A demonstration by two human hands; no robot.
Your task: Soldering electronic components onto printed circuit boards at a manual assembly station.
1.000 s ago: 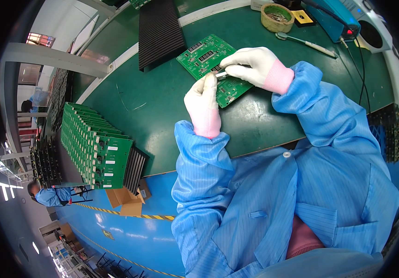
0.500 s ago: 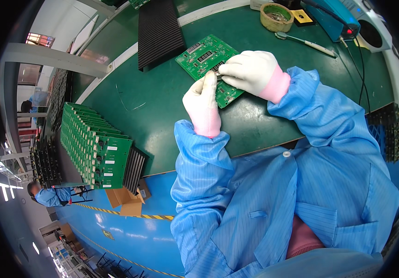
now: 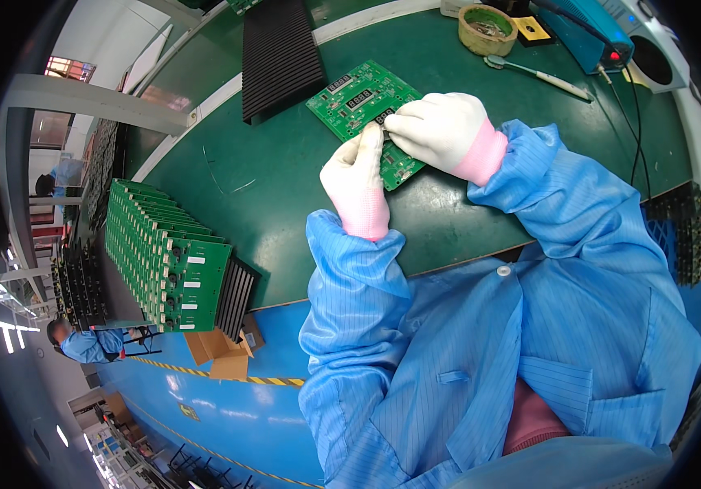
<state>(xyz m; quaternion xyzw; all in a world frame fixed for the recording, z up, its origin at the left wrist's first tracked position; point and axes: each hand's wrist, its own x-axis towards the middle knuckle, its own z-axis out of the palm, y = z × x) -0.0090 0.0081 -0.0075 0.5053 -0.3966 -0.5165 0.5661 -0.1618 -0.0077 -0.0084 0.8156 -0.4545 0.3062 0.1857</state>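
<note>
A green circuit board (image 3: 338, 114) lies tilted on the table, with black digit displays in a row across it. The upper display (image 3: 339, 83) and the middle display (image 3: 359, 99) are uncovered; the lower display (image 3: 382, 116) is partly hidden by my fingertips. My left hand (image 3: 355, 167), in a white glove with a pink cuff, is closed at the board's near side, its thumb and finger against the lower display. Gloved alike, my right hand (image 3: 440, 126) pinches at that display's right end and covers the board's right part. Exactly what lies between the fingertips is hidden.
On the left, many green boards (image 3: 167, 253) stand upright in a black slotted rack (image 3: 236, 295). Another ribbed black rack (image 3: 281, 61) lies beyond the board. A brush (image 3: 542, 77), a round pot (image 3: 486, 31) and a blue soldering station (image 3: 585, 37) occupy the far right.
The board has shifted very slightly to the left. My fingertips have moved a little, and more of the lower display shows between them.
</note>
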